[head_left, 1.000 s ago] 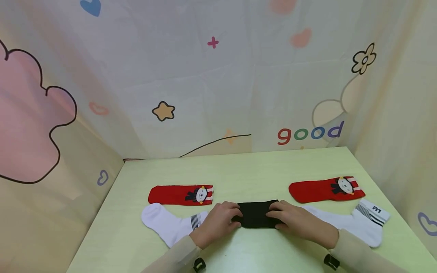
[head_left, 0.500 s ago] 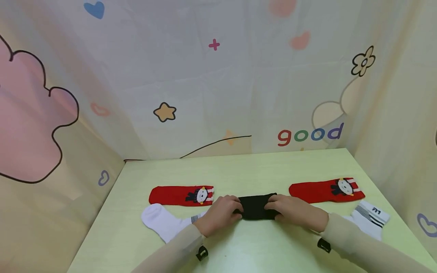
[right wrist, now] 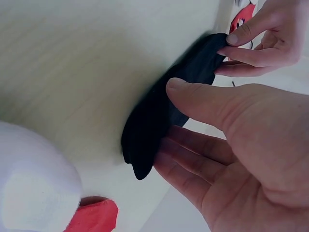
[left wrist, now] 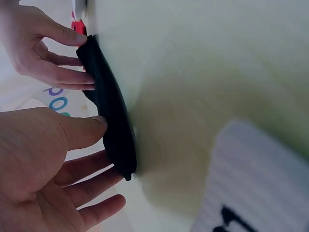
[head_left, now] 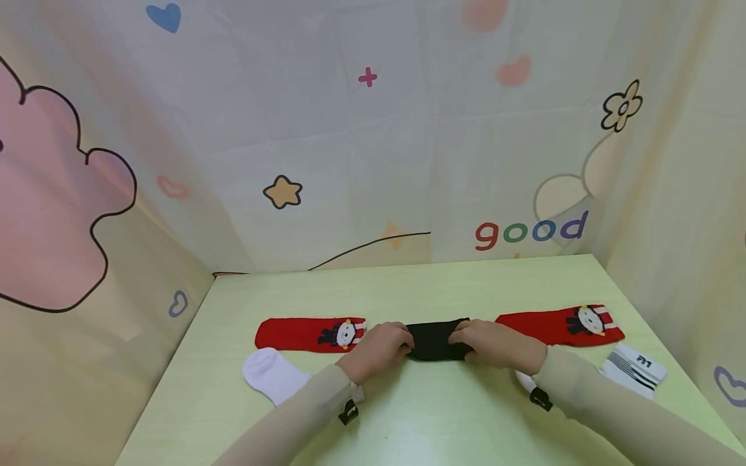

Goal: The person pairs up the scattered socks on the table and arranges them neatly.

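A folded black sock [head_left: 437,341] lies crosswise at the middle of the table between my two hands. My left hand [head_left: 379,349] pinches its left end, thumb on the near side and fingers on the far side. At the other end, my right hand [head_left: 498,343] holds it the same way. In the left wrist view the black sock [left wrist: 113,121] appears edge-on, low against the tabletop. The right wrist view shows my right thumb across the black sock [right wrist: 149,121], with fingertips behind it.
A red sock [head_left: 297,334] and a white sock [head_left: 271,374] lie to the left, the white one partly under my forearm. On the right are another red sock [head_left: 542,327] and a white sock [head_left: 632,372], half covered by my sleeve. A printed curtain [head_left: 373,142] stands behind the table.
Both hands have moved the black sock away from me, toward the back of the table. My forearms now cover more of the white socks. The red socks have stayed put.
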The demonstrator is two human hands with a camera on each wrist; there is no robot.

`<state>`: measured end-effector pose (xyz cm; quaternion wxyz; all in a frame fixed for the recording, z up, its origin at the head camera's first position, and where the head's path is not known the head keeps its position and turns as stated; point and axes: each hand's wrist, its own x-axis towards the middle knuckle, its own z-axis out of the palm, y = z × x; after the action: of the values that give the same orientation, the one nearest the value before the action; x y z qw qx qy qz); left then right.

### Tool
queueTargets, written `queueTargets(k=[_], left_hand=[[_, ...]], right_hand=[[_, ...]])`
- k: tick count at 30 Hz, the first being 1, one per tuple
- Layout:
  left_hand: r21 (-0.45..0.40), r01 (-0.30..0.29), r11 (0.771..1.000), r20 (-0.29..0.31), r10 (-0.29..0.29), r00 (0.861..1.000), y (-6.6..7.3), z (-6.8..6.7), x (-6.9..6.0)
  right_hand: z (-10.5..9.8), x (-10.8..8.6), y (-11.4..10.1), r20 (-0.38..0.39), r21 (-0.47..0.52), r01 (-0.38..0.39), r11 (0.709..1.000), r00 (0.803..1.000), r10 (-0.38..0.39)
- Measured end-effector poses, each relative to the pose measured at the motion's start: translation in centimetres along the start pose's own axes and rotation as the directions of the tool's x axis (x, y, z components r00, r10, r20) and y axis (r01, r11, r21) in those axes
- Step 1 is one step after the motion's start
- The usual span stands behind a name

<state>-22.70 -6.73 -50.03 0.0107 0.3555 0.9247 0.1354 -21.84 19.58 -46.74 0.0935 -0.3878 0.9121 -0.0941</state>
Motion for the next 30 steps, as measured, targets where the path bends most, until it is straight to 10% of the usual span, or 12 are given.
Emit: queueTargets(k=[30], left_hand=[[0.033, 0.179, 0.983, -0.005, -0.179, 0.984, -2.5, -0.8, 4.7]], right_hand=[[-0.1, 4.2, 3.8, -0.107, -0.045, -0.028, 0.999, 0.994, 0.023]])
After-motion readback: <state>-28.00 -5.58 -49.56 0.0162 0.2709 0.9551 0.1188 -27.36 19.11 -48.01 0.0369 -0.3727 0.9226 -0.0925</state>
